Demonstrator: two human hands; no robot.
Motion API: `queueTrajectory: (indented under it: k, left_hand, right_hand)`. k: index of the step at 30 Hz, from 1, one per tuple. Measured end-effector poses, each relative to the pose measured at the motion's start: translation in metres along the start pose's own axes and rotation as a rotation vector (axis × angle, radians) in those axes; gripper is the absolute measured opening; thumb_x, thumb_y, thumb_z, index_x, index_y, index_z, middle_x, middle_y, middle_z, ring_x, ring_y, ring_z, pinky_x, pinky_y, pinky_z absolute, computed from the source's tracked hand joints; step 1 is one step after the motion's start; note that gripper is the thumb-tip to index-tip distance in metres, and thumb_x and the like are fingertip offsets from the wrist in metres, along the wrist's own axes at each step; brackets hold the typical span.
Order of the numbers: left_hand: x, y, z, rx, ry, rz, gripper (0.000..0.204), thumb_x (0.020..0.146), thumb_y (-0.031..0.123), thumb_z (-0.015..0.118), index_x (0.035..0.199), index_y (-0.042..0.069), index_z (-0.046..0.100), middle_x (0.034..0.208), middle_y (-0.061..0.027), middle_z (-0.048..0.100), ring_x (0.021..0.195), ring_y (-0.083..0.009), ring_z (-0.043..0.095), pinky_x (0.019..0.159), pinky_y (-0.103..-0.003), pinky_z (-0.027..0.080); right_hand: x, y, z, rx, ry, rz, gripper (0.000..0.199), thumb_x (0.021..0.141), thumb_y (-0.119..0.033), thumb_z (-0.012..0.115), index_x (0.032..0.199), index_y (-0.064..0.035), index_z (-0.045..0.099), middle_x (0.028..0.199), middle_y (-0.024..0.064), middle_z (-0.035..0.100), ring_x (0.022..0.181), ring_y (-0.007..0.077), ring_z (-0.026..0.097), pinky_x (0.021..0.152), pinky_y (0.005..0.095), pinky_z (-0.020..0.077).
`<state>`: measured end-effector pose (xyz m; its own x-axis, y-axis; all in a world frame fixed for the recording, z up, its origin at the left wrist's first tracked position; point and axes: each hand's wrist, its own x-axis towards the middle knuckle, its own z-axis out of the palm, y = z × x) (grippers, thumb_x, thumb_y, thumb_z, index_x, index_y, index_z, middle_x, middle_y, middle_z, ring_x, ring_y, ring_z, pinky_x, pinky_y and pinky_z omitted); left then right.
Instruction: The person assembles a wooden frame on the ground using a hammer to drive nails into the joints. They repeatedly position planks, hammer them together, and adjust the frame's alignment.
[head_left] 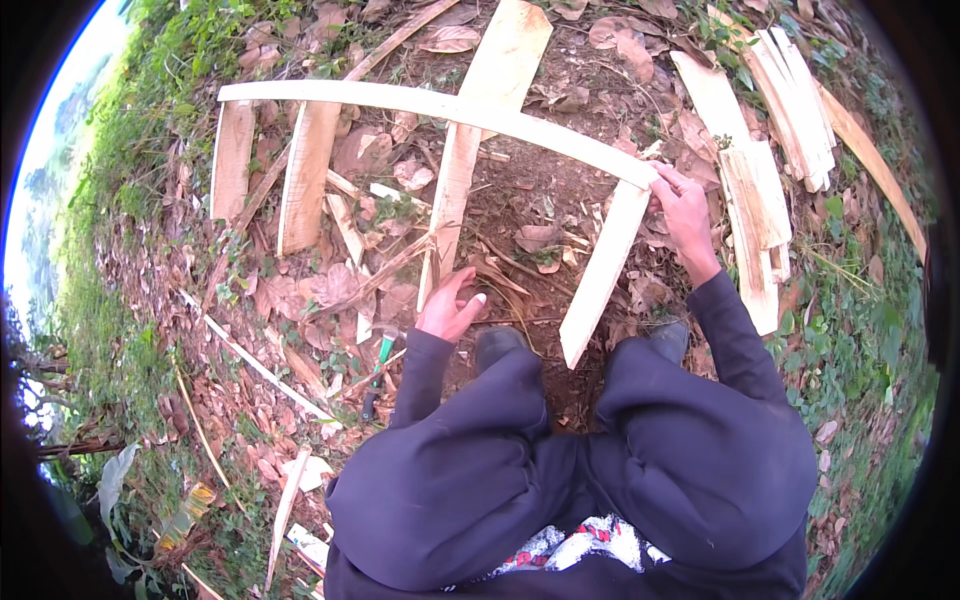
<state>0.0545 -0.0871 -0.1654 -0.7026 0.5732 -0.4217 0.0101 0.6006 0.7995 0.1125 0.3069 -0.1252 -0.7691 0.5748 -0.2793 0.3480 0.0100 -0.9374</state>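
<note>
A long pale wooden strip (400, 97) runs across the far side, its right end bending toward me. Several shorter boards reach from it toward me: a left-end board (232, 160), a second board (308, 178), a middle board (455, 190) and a right-end board (606, 275). My right hand (685, 215) is closed on the strip's right end, where it meets the right-end board. By the near end of the middle board, my left hand (450, 308) has its thumb and fingers apart, with nothing visible in it.
A wide plank (508, 55) lies beyond the strip. Stacked boards (755, 215) and split slats (795, 105) lie to the right. A tool with a green and black handle (376, 380) rests left of my knee. Dry leaves, wood scraps and grass cover the ground.
</note>
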Motion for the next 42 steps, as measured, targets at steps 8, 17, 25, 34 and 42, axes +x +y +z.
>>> queueTrajectory:
  k: [8, 17, 25, 34, 42]
  left_hand:
    - [0.0, 0.03, 0.026, 0.049, -0.187, 0.053, 0.05, 0.089, 0.021, 0.066, 0.13, -0.003, 0.052, 0.116, -0.0181, 0.062, 0.104, -0.0267, 0.064, 0.086, -0.037, 0.054]
    - [-0.013, 0.02, 0.093, -0.001, -0.252, 0.204, 0.047, 0.086, 0.019, 0.067, 0.126, -0.003, 0.054, 0.106, -0.0187, 0.062, 0.102, -0.0325, 0.063, 0.092, -0.04, 0.05]
    - [-0.008, 0.015, 0.094, 0.032, -0.232, 0.181, 0.046, 0.087, 0.02, 0.067, 0.126, -0.001, 0.055, 0.106, -0.0182, 0.062, 0.102, -0.0317, 0.063, 0.091, -0.04, 0.05]
    - [-0.007, 0.022, 0.078, 0.017, -0.212, 0.118, 0.043, 0.088, 0.021, 0.068, 0.124, 0.0, 0.057, 0.105, -0.016, 0.065, 0.1, -0.0278, 0.064, 0.086, -0.038, 0.051]
    - [-0.006, 0.029, 0.082, -0.121, -0.182, 0.021, 0.042, 0.091, 0.018, 0.067, 0.126, -0.003, 0.056, 0.104, -0.0147, 0.066, 0.095, -0.0218, 0.067, 0.083, -0.033, 0.053]
  right_hand:
    - [0.001, 0.002, -0.006, 0.011, -0.024, 0.017, 0.032, 0.097, -0.012, 0.056, 0.125, 0.0014, 0.064, 0.091, -0.0004, 0.066, 0.07, 0.0036, 0.056, 0.063, 0.0191, 0.0466]
    - [0.0, -0.001, 0.0, 0.011, -0.043, 0.036, 0.031, 0.098, -0.012, 0.057, 0.126, 0.0004, 0.064, 0.088, -0.0007, 0.065, 0.068, 0.003, 0.054, 0.063, 0.0199, 0.0467]
    - [-0.002, -0.007, -0.003, 0.023, -0.057, 0.025, 0.032, 0.098, -0.012, 0.057, 0.126, 0.0001, 0.064, 0.088, -0.0004, 0.067, 0.069, 0.0035, 0.056, 0.063, 0.0201, 0.0482]
    - [-0.001, 0.001, -0.001, 0.068, -0.057, -0.014, 0.032, 0.096, -0.012, 0.058, 0.124, -0.0001, 0.065, 0.087, 0.0008, 0.068, 0.069, 0.0051, 0.058, 0.064, 0.0213, 0.0503]
    - [-0.004, -0.001, -0.001, 0.071, -0.025, 0.022, 0.03, 0.095, -0.012, 0.058, 0.121, 0.0011, 0.066, 0.086, 0.0013, 0.067, 0.069, 0.005, 0.058, 0.062, 0.0219, 0.0493]
